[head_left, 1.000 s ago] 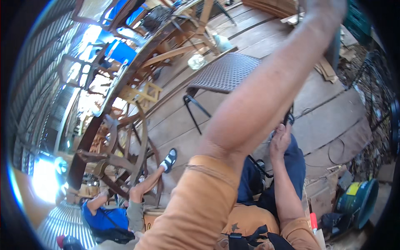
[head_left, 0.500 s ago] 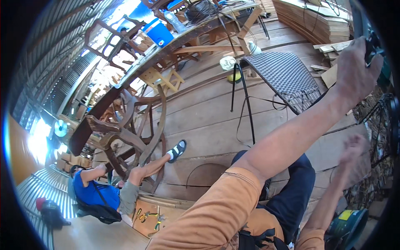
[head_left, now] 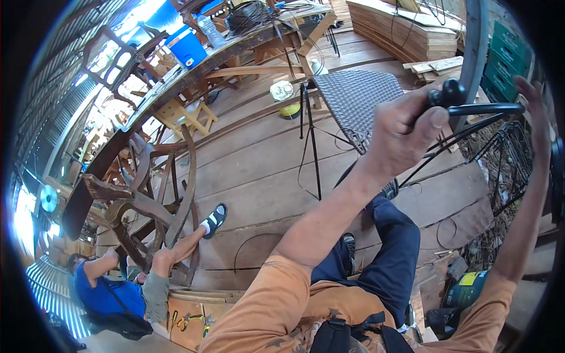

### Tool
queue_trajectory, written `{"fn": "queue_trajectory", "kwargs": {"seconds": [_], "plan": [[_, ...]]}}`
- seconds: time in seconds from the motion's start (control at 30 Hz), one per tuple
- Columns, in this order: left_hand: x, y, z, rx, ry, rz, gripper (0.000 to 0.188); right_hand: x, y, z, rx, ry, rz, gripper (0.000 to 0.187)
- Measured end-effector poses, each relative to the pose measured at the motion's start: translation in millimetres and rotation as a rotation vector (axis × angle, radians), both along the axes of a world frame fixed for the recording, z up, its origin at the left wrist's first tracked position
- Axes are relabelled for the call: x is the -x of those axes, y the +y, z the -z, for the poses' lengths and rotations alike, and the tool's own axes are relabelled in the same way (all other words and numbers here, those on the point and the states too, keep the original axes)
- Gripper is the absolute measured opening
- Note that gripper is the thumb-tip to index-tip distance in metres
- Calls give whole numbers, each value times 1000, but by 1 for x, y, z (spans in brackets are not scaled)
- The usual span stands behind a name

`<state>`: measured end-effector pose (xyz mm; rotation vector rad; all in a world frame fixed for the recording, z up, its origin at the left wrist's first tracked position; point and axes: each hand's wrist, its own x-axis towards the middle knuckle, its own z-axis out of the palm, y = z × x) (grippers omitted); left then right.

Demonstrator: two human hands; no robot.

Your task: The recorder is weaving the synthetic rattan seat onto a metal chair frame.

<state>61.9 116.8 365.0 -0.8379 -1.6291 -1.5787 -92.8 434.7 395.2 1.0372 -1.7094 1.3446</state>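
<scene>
My left hand (head_left: 406, 132) is closed around a black object with a rounded knob (head_left: 453, 92) at its top. Its exact kind I cannot make out. A black bar (head_left: 488, 109) runs from beside that fist towards my right hand (head_left: 534, 109), whose fingers are stretched out near the bar's far end. Whether my right palm touches the bar I cannot tell. Beyond my left forearm stands a chair with a grey-and-white woven seat (head_left: 359, 97) on thin black metal legs (head_left: 313, 153). My left hand partly hides the seat's near right edge.
At left, a person in a blue shirt (head_left: 109, 288) sits by brown wooden chair frames (head_left: 159, 206). Pliers (head_left: 187, 322) lie on a board nearby. A workbench (head_left: 241, 50) carries a blue cooler (head_left: 186, 47). Stacked boards (head_left: 406, 32), green crates (head_left: 507, 62) and a grey post (head_left: 474, 53) stand right.
My left hand has come down and leftward in view with the black knob now visible. My right hand has risen with its fingers spread. The whole view has shifted.
</scene>
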Motion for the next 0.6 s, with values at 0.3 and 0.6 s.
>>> {"fn": "queue_trajectory", "kwargs": {"seconds": [0.3, 0.6], "plan": [[-13, -59, 27, -58, 21, -308, 52, 16, -80, 0, -157, -442, 104, 63], [-42, -173, 53, -229, -174, -611, 80, -84, -193, 0, -321, -317, -31, 50]]}}
